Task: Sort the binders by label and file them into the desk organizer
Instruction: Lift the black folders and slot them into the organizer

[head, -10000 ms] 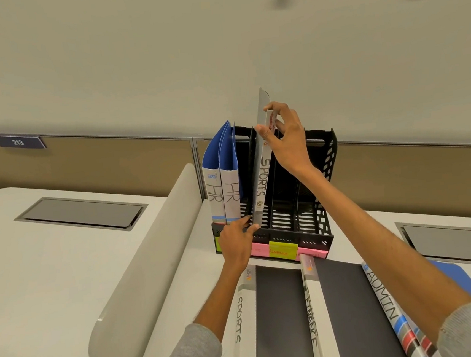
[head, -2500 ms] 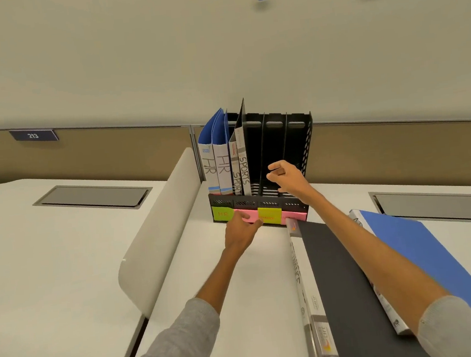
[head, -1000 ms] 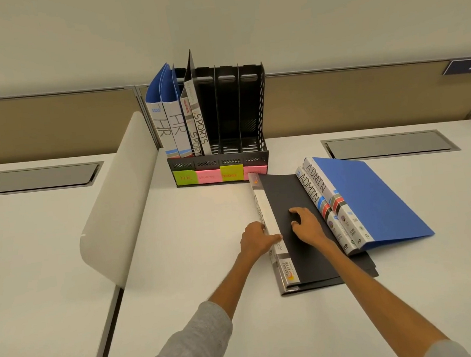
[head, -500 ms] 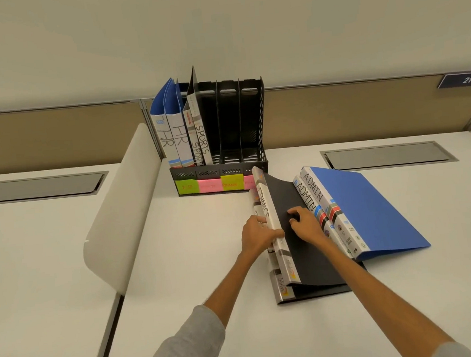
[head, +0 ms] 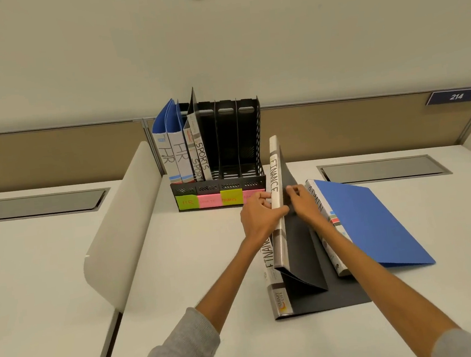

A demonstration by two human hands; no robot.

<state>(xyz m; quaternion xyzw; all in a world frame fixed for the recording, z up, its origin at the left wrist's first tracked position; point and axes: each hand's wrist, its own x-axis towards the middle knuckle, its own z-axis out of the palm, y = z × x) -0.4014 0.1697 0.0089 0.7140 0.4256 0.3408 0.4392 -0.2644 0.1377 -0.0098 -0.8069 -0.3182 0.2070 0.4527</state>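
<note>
Arms outstretched, left hand point(head: 258, 218) and right hand point(head: 306, 204) clasp the raised FINANCE binder point(head: 275, 180) just beside the desk organizer point(head: 250, 148), near its open slots.

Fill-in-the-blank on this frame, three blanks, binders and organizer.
The left hand and right hand hold up a raised binder whose spine reads ____.
The desk organizer holds two HR binders and two ____ binders.
The blue binder lying on the desk is labelled ____.
Missing words: FINANCE; SPORTS; ADMIN.
</note>
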